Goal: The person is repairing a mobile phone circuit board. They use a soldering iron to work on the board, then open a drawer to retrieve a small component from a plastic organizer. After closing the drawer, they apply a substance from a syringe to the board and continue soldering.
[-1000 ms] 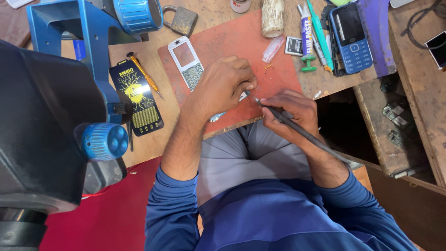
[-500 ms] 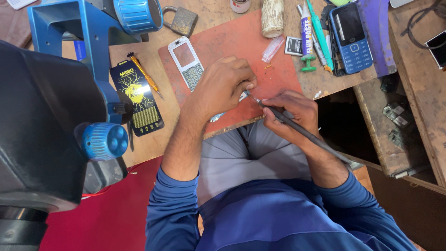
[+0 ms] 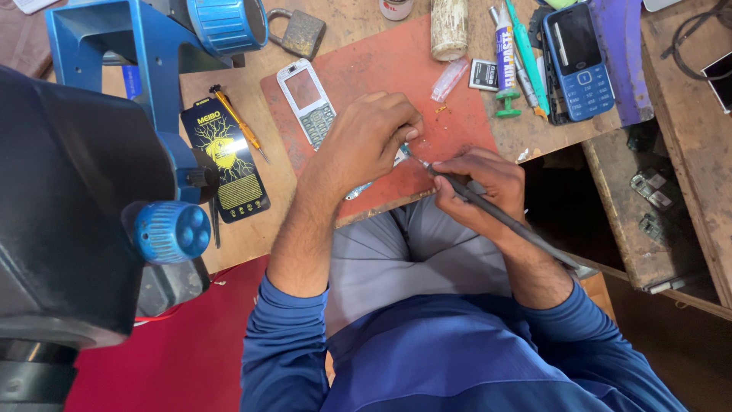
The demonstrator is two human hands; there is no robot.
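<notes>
On the near edge of the red-brown mat (image 3: 457, 114), right above my lap, I see my left hand (image 3: 370, 141) clenched down over a small part I can barely make out, only a pale sliver (image 3: 358, 191) showing under the palm. My right hand (image 3: 484, 183) is grasping a dark slim tool (image 3: 496, 214) like a pen, its tip meeting the left fingertips (image 3: 412, 133). Open room is tight: bare mat lies only to the far right of the hands, and the bench edge drops off just near them. To the left, a white phone faceplate (image 3: 307, 103) sits just beside my left hand, with a black card (image 3: 225, 168) and a small yellow screwdriver (image 3: 238, 122) beyond it. A big blue and black microscope (image 3: 91, 191) crowds the whole left side and hides the bench there. Far right lie a blue keypad phone (image 3: 579, 61), a tube (image 3: 503, 46) and a green tool (image 3: 526, 53); a padlock (image 3: 300, 32) sits far left. The tool's rear end runs off past my right wrist.
</notes>
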